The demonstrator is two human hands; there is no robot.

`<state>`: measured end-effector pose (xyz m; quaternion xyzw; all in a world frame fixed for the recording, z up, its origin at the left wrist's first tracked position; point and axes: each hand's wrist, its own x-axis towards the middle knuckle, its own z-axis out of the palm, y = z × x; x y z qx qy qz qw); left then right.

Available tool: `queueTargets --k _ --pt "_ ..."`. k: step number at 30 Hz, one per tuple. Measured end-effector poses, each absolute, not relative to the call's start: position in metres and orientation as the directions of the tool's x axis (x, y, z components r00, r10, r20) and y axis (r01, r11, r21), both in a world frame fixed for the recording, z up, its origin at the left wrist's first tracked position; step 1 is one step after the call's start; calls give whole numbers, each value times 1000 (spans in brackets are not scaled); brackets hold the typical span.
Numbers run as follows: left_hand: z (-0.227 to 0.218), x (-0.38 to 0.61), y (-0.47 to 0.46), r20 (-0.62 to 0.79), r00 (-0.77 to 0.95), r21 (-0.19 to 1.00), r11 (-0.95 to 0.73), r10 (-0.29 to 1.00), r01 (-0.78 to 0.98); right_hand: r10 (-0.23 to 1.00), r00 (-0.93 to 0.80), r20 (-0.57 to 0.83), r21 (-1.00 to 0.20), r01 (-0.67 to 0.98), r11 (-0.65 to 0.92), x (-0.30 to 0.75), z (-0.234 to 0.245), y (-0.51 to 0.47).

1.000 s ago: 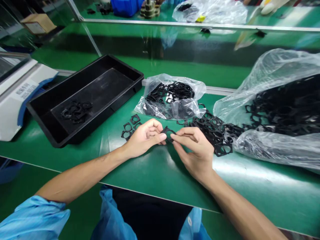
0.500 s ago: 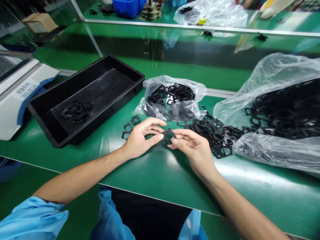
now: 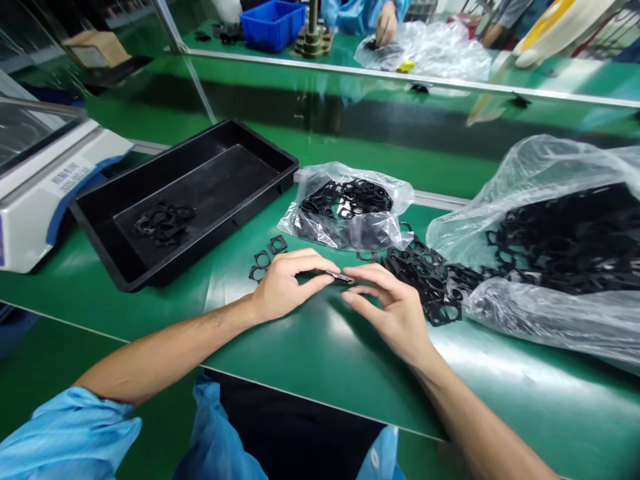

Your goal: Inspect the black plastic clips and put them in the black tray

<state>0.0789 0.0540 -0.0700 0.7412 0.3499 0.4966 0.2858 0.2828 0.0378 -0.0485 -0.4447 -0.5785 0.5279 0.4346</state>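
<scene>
My left hand [image 3: 286,285] pinches a small flat black plastic frame [image 3: 344,278] between thumb and fingers, and the piece appears nearly edge-on. My right hand [image 3: 393,303] is at the frame's right end, its index fingertip at the edge and its thumb apart below. Beside my left hand, several black square frames with round holes [image 3: 261,259] lie on the green table [image 3: 300,353]. A heap of similar frames [image 3: 425,277] lies just beyond my right hand. Behind the hands, a small clear plastic bag [image 3: 320,230] holds more of them.
A black tray [image 3: 220,230] with a small cluster of frames stands at left, next to a white and blue device [image 3: 35,213]. At right lies a large clear bag [image 3: 530,313] of black parts. Across the partition, a co-worker's hand [image 3: 386,25] is near a blue bin [image 3: 273,25].
The frame has tilted from showing its face to nearly edge-on. My right thumb has come away from it. The view has shifted slightly, and a co-worker's hand now shows at the top.
</scene>
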Motion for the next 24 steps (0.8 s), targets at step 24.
queueTargets --k 24 --pt "-30 3 55 521 66 673 -457 851 581 911 -253 325 -807 428 407 292 -45 54"
